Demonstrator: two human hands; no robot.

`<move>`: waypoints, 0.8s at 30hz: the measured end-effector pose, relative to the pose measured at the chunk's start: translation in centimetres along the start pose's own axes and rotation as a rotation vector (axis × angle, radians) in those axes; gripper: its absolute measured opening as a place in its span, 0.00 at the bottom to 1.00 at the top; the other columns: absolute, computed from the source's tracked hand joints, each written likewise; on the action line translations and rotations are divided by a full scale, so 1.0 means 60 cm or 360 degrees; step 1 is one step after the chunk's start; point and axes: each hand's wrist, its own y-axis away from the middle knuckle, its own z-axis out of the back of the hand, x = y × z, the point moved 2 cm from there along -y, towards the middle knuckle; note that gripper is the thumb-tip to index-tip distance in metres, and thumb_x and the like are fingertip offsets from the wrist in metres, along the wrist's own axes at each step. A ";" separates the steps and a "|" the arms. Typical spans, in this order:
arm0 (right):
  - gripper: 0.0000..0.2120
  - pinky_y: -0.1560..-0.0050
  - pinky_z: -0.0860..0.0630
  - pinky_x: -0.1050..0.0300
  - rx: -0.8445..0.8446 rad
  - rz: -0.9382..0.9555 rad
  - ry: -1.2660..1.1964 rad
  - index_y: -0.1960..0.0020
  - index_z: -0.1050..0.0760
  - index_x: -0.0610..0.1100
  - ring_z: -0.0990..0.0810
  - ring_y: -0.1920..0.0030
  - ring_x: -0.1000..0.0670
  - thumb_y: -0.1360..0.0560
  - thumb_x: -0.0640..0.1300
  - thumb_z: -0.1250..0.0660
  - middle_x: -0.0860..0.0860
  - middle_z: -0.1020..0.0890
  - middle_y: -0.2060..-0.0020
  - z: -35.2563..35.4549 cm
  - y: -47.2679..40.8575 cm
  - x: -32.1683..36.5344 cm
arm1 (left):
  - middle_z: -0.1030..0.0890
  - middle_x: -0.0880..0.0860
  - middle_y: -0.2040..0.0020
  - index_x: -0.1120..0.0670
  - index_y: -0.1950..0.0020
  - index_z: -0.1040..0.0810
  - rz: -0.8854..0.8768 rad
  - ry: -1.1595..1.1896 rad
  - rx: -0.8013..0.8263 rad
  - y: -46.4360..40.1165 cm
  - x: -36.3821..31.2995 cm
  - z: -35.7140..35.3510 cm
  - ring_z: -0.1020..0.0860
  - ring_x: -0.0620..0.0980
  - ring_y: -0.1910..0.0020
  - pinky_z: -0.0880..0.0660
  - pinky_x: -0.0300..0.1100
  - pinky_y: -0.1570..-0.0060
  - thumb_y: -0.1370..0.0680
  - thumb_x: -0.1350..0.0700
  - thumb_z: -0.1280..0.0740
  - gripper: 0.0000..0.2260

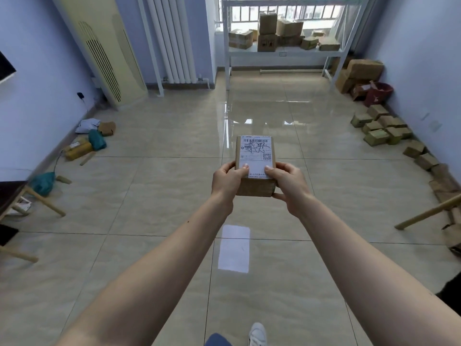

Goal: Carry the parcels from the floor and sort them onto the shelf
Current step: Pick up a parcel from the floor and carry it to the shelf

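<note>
A small brown cardboard parcel (255,152) with a white shipping label on top is held out in front of me, above the tiled floor. My left hand (225,182) grips its left side, thumb on the label. My right hand (289,186) grips its right side, thumb on the label and fingers underneath. Far ahead, by the window, stands the white metal shelf (284,53) with several brown boxes (268,33) on it. Several small parcels (381,127) lie on the floor along the right wall.
Larger boxes (359,73) and a red bucket (378,93) stand at the far right. Bagged parcels (96,138) lie by the left wall, near a standing air conditioner (104,56) and radiator (174,38). Wooden stool legs (45,203) jut in at left, another (429,213) at right.
</note>
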 end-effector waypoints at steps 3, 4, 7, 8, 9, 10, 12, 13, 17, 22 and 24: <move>0.21 0.50 0.21 0.46 0.0022 0.0022 0.0017 0.32 0.27 0.41 0.17 0.50 0.49 0.23 0.42 0.30 0.48 0.16 0.46 0.008 -0.064 0.032 | 0.17 0.55 0.41 0.50 0.39 0.24 -0.0004 0.0032 -0.0014 -0.059 -0.022 -0.027 0.19 0.56 0.41 0.22 0.56 0.38 0.24 0.55 0.29 0.14; 0.21 0.50 0.21 0.47 0.0028 0.0025 0.0014 0.32 0.27 0.41 0.18 0.51 0.50 0.24 0.41 0.30 0.48 0.16 0.46 0.009 -0.085 0.041 | 0.17 0.55 0.41 0.51 0.37 0.24 -0.0004 0.0041 -0.0018 -0.079 -0.028 -0.034 0.19 0.56 0.41 0.22 0.56 0.38 0.24 0.55 0.29 0.16; 0.21 0.51 0.21 0.48 0.0010 0.0022 0.0001 0.32 0.28 0.41 0.18 0.53 0.51 0.24 0.41 0.30 0.47 0.16 0.45 0.006 -0.147 0.064 | 0.19 0.56 0.38 0.56 0.29 0.29 0.0014 0.0059 -0.0049 -0.139 -0.047 -0.052 0.19 0.57 0.40 0.22 0.56 0.37 0.25 0.55 0.28 0.25; 0.21 0.50 0.20 0.47 -0.0009 0.0017 -0.0008 0.33 0.29 0.41 0.18 0.53 0.50 0.24 0.41 0.29 0.46 0.17 0.44 0.004 -0.168 0.071 | 0.19 0.57 0.37 0.57 0.27 0.30 0.0017 0.0070 -0.0066 -0.162 -0.054 -0.056 0.19 0.57 0.40 0.22 0.55 0.37 0.25 0.56 0.28 0.27; 0.21 0.49 0.20 0.46 -0.0026 0.0010 -0.0011 0.34 0.29 0.41 0.17 0.52 0.49 0.25 0.41 0.29 0.45 0.17 0.43 0.001 -0.190 0.078 | 0.19 0.57 0.37 0.58 0.27 0.31 0.0015 0.0080 -0.0076 -0.186 -0.061 -0.060 0.19 0.57 0.40 0.22 0.55 0.38 0.24 0.56 0.28 0.27; 0.20 0.48 0.20 0.45 -0.0035 0.0005 -0.0009 0.35 0.29 0.41 0.17 0.51 0.49 0.25 0.42 0.28 0.44 0.17 0.43 -0.003 -0.213 0.085 | 0.19 0.58 0.37 0.58 0.28 0.30 0.0011 0.0083 -0.0082 -0.212 -0.068 -0.063 0.19 0.57 0.40 0.21 0.53 0.39 0.25 0.56 0.28 0.26; 0.20 0.49 0.20 0.46 -0.0040 0.0005 -0.0010 0.36 0.28 0.40 0.17 0.51 0.49 0.25 0.42 0.28 0.44 0.17 0.43 -0.016 -0.261 0.102 | 0.18 0.58 0.38 0.58 0.31 0.28 0.0002 0.0073 -0.0081 -0.265 -0.086 -0.067 0.18 0.58 0.41 0.20 0.50 0.45 0.25 0.56 0.28 0.23; 0.20 0.49 0.20 0.47 -0.0041 0.0013 -0.0018 0.36 0.28 0.40 0.17 0.52 0.49 0.25 0.42 0.28 0.44 0.17 0.44 -0.023 -0.285 0.112 | 0.18 0.59 0.39 0.58 0.32 0.27 -0.0002 0.0073 -0.0078 -0.292 -0.095 -0.068 0.18 0.58 0.41 0.20 0.50 0.46 0.25 0.57 0.28 0.22; 0.20 0.51 0.20 0.48 -0.0067 0.0042 -0.0064 0.36 0.28 0.40 0.17 0.54 0.50 0.25 0.41 0.28 0.47 0.16 0.49 -0.057 -0.383 0.155 | 0.18 0.59 0.39 0.58 0.34 0.27 -0.0028 0.0078 -0.0030 -0.402 -0.143 -0.073 0.18 0.58 0.41 0.20 0.51 0.46 0.24 0.57 0.28 0.21; 0.19 0.49 0.19 0.45 -0.0133 0.0062 -0.0094 0.37 0.27 0.39 0.17 0.51 0.48 0.25 0.41 0.27 0.47 0.16 0.50 -0.093 -0.495 0.205 | 0.18 0.59 0.40 0.59 0.33 0.27 -0.0052 0.0039 0.0035 -0.529 -0.202 -0.079 0.18 0.58 0.41 0.20 0.50 0.47 0.24 0.57 0.28 0.21; 0.19 0.48 0.20 0.44 -0.0164 0.0064 -0.0107 0.37 0.27 0.39 0.17 0.51 0.48 0.25 0.41 0.28 0.47 0.16 0.50 -0.101 -0.537 0.222 | 0.18 0.59 0.39 0.59 0.33 0.27 -0.0048 0.0029 0.0064 -0.577 -0.219 -0.087 0.18 0.58 0.41 0.20 0.53 0.42 0.25 0.57 0.27 0.22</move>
